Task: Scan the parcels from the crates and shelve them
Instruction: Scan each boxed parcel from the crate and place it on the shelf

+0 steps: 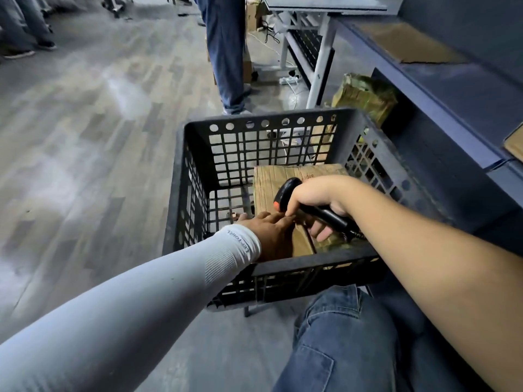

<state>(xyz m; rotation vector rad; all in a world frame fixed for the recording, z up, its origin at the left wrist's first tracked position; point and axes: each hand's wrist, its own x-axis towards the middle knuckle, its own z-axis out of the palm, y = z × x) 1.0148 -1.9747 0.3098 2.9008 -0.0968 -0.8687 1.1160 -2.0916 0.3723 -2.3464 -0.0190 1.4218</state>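
A brown cardboard parcel (278, 181) lay flat inside the black lattice crate (195, 176), long axis running away from the wearer. The left hand (271, 232) rested on it, fingers extended; the right hand (317, 198) gripped a black scanner (285, 190), head aimed down at the parcel.

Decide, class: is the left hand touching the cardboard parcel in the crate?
Touching. The head view shows the left hand lying on the cardboard parcel, with no gap visible between them.

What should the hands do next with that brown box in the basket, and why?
Probably lift the cardboard parcel up with the left hand, which already rests on it inside the black crate. The right hand grips the scanner close above, so it needs its label facing up.
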